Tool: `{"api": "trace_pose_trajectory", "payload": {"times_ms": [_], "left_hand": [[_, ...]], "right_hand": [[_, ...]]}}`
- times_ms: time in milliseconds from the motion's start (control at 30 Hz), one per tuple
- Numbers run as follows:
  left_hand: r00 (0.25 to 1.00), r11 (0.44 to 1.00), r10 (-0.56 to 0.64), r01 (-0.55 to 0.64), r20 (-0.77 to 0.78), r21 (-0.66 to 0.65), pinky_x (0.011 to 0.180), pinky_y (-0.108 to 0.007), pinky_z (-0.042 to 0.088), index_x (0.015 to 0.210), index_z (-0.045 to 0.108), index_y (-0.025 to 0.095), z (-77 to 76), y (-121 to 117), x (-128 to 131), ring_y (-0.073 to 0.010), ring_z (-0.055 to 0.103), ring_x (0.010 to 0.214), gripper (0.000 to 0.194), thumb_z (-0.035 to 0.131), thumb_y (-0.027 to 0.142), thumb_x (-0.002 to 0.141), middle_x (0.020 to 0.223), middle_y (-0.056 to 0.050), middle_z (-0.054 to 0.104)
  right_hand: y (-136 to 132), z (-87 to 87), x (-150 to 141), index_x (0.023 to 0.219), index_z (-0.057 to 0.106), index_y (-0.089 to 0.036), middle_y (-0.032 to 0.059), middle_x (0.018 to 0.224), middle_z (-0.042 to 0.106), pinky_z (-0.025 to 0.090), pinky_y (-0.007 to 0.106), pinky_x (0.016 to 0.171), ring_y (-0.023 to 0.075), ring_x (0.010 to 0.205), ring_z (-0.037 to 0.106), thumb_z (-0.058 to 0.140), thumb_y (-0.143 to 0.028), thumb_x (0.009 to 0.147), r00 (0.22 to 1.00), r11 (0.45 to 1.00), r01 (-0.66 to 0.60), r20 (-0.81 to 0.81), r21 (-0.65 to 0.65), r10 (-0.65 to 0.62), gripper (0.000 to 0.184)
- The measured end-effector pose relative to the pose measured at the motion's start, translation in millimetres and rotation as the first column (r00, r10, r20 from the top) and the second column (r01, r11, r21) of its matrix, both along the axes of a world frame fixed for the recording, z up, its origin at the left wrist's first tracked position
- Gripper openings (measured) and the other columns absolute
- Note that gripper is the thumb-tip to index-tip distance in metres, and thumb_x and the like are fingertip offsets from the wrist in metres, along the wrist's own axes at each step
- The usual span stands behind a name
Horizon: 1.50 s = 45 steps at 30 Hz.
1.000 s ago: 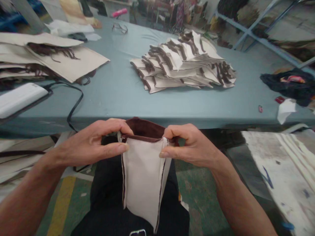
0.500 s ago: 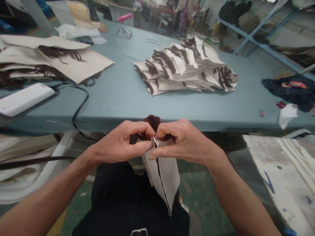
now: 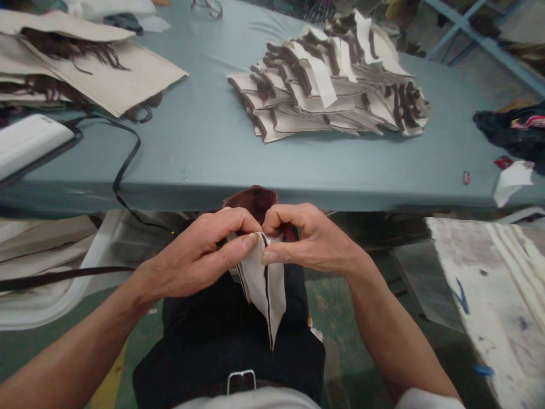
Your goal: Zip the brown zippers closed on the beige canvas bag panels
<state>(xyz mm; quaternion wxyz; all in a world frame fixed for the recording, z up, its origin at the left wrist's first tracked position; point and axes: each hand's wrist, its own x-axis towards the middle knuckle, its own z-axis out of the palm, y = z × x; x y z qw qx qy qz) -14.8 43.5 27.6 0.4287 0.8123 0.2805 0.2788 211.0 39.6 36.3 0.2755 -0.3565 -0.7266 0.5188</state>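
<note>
Between my two hands, above my lap, hangs a cream fabric piece (image 3: 272, 289) with a dark brown edge line running down to its pointed lower end. A dark brown part of it shows above my fingers, near the table edge. My left hand (image 3: 213, 244) pinches the top of the fabric between thumb and fingers. Close beside it, my right hand (image 3: 300, 236) pinches the same piece, thumb in front and bent fingers behind. The fingertips nearly meet at the brown line. Part of the piece behind my fingers is hidden.
On the blue-covered table (image 3: 191, 165) lies a heap of cream and brown pieces (image 3: 306, 108). At left are flat cream panels (image 3: 140, 79) with brown strands, a white device (image 3: 34, 142) and a black cord (image 3: 135, 149). A stained white board (image 3: 472, 284) stands at right.
The view has tilted down, so the table stands higher in the picture. Both hands still grip the fabric, which has turned a little; its tip has swung left, and more of the brown part shows.
</note>
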Motion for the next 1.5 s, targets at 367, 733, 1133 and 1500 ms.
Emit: {"api": "trace_pose_trajectory", "payload": {"times_ms": [367,733,1133,1500], "left_hand": [[1.000,0.996,-0.001,0.003,0.019,-0.091,0.067,-0.023,0.047,0.089,0.067,0.019,-1.2,-2.4,-3.4,-0.0128,0.061,0.074,0.023,0.053,0.027,0.105,0.080,0.002,0.067],[0.995,0.998,-0.043,0.038,-0.087,-0.055,0.060,-0.019,0.043,0.092,0.074,0.019,18.5,0.2,-5.2,-0.0091,0.058,0.061,0.022,0.055,0.023,0.103,0.075,0.005,0.071],[0.999,0.985,-0.030,0.026,-0.021,-0.172,0.054,-0.019,0.041,0.081,0.071,0.018,6.3,2.3,-6.4,-0.0091,0.053,0.059,0.020,0.065,0.028,0.098,0.068,0.005,0.064],[0.994,0.961,0.039,-0.065,-0.100,-0.270,0.047,-0.019,0.035,0.081,0.071,0.018,9.4,1.7,-4.3,-0.0088,0.049,0.053,0.017,0.062,0.027,0.091,0.062,0.005,0.061]], "right_hand": [[-5.0,-2.1,2.4,0.079,0.060,-0.017,-0.0056,0.070,0.049,0.030,0.023,0.054,0.0084,0.061,0.038,0.076,-0.046,0.092,0.989,0.981,-0.047,-0.144,-0.188,0.020,0.036],[-10.4,7.8,-6.5,0.070,0.055,-0.020,-0.0065,0.063,0.049,0.032,0.024,0.056,0.0085,0.058,0.043,0.062,-0.029,0.082,0.980,0.987,0.121,0.145,0.104,-0.135,0.017],[-17.5,0.9,-3.5,0.078,0.064,-0.017,-0.0044,0.069,0.062,0.037,0.021,0.058,0.0081,0.060,0.051,0.068,-0.026,0.088,0.978,0.975,0.104,0.156,0.199,-0.137,0.014],[-20.4,0.3,0.5,0.098,0.066,-0.018,-0.0009,0.088,0.075,0.045,0.020,0.064,0.0085,0.067,0.061,0.065,-0.019,0.099,0.980,0.916,0.056,0.156,0.396,-0.128,0.002]]}}
